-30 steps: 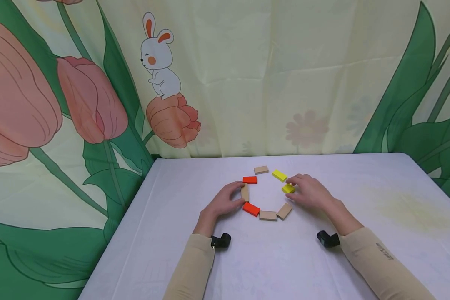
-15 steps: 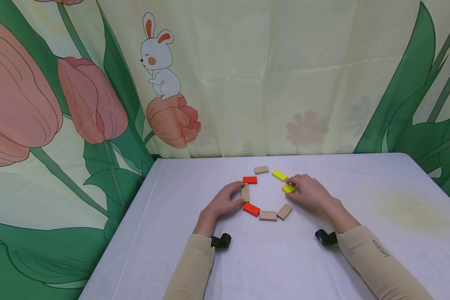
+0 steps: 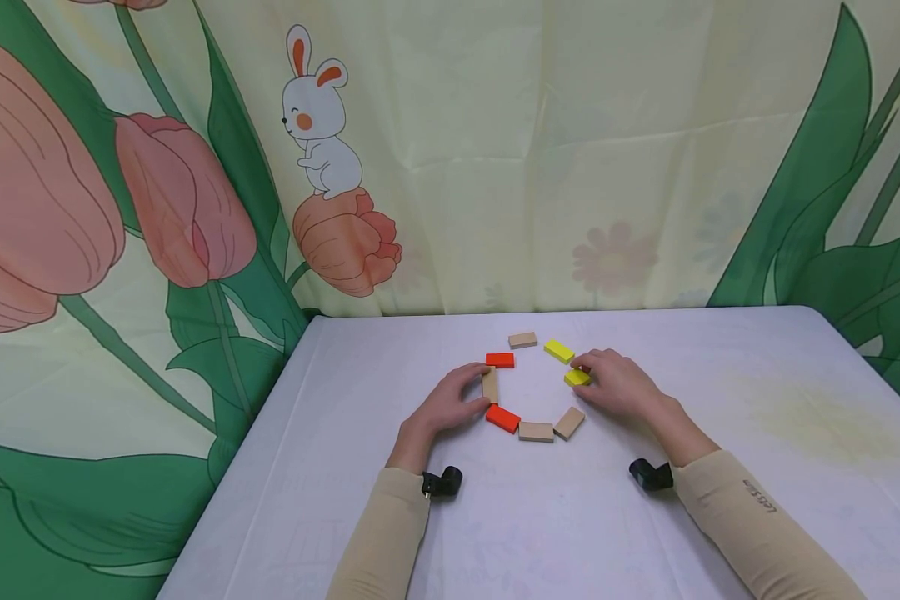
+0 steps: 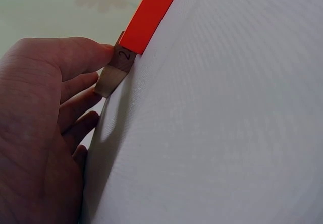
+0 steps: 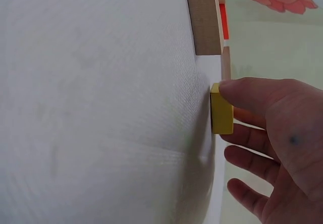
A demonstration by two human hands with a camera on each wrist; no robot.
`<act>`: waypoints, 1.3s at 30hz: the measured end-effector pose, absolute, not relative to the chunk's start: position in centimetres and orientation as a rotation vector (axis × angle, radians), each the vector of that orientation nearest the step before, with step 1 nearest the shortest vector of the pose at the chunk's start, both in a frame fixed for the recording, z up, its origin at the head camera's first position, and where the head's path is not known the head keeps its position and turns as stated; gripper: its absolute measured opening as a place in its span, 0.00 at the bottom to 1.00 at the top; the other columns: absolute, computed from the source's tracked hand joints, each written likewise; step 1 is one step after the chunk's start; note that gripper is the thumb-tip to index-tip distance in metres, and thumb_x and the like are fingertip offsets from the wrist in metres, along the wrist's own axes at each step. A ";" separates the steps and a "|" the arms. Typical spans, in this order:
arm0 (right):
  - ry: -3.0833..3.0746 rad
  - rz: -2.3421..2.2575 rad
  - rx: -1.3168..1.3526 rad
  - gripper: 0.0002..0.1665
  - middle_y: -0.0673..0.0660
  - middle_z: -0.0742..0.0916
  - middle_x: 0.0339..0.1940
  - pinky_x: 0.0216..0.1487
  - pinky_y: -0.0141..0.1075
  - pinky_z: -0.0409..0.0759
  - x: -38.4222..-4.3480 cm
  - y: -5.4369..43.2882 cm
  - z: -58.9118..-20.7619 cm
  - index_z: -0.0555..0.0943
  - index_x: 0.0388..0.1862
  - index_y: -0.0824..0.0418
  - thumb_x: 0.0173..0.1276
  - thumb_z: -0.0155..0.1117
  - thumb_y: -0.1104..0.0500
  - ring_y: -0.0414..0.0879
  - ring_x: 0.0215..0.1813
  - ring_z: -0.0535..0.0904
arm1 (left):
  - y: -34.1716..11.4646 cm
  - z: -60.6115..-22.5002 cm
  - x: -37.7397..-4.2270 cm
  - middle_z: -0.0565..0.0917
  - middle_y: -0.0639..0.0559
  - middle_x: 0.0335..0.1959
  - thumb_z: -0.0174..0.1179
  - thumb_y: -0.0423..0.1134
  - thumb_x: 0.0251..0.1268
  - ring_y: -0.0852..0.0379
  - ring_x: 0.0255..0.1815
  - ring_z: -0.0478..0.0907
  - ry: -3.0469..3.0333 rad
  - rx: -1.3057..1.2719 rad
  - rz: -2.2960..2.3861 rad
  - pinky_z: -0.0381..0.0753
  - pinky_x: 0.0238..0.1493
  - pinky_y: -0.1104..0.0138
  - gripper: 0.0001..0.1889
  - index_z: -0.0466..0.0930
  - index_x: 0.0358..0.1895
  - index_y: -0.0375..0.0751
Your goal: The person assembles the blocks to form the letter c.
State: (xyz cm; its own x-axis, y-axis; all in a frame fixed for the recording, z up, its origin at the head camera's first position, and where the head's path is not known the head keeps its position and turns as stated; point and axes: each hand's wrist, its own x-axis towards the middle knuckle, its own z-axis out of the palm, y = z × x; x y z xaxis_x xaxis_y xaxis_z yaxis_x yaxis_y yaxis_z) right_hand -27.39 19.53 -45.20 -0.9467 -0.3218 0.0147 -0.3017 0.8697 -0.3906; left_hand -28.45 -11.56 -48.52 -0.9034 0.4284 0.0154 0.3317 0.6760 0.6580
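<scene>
Small flat wooden blocks lie in a rough ring on the white tabletop. At the ring's left my left hand [image 3: 452, 398] pinches a plain wooden block [image 3: 490, 387] by its two ends, thumb at the near one. Its end grain shows a printed mark in the left wrist view. One red block [image 3: 502, 418] lies against that near end, another red block [image 3: 499, 360] at the far end. On the right side my right hand [image 3: 617, 383] pinches a yellow block [image 5: 222, 110] between thumb and fingers, low at the cloth. Just beyond it lies a second yellow block [image 3: 558, 351].
Two plain blocks lie at the ring's near side, one straight [image 3: 536, 432] and one slanted block [image 3: 569, 422]. Another plain block [image 3: 522, 340] sits at the far side, apart from its neighbours. A printed curtain [image 3: 480, 167] hangs behind the table [image 3: 720, 350].
My right forearm has shifted very slightly to the left. Both hands keep their grips, and the blocks show no clear movement.
</scene>
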 end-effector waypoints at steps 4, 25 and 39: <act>2.986 -0.612 -0.499 0.25 0.64 0.83 0.53 0.58 0.58 0.77 -27.4 19.5 -45.2 0.81 0.60 0.65 0.65 0.71 0.57 0.59 0.52 0.77 | -11.6 -48.5 -28.4 0.68 0.50 0.74 0.61 0.44 0.69 0.51 0.75 0.62 2.747 0.629 1.037 0.61 0.74 0.55 0.30 0.70 0.73 0.47; 2.962 -0.631 -0.629 0.23 0.61 0.84 0.55 0.59 0.58 0.77 -25.9 19.9 -45.0 0.82 0.60 0.62 0.66 0.71 0.59 0.59 0.57 0.76 | -11.5 -48.5 -28.4 0.68 0.50 0.74 0.61 0.44 0.69 0.51 0.75 0.62 2.747 0.612 1.027 0.61 0.74 0.55 0.29 0.70 0.73 0.48; 2.955 -0.631 -0.731 0.22 0.58 0.85 0.56 0.61 0.59 0.75 -24.9 20.0 -44.9 0.83 0.59 0.60 0.66 0.72 0.62 0.60 0.61 0.76 | -11.6 -48.5 -28.4 0.69 0.50 0.74 0.61 0.43 0.69 0.51 0.75 0.62 2.747 0.624 1.037 0.62 0.74 0.55 0.29 0.70 0.73 0.47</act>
State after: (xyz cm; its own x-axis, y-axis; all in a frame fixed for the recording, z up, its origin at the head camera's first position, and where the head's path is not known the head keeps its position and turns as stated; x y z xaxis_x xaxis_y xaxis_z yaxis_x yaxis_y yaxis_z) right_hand -24.88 20.00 -44.94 -0.8889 -0.4536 0.0639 -0.4401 0.8071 -0.3935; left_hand -28.41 -11.56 -48.48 -0.9043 0.4265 0.0153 0.3303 0.6766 0.6581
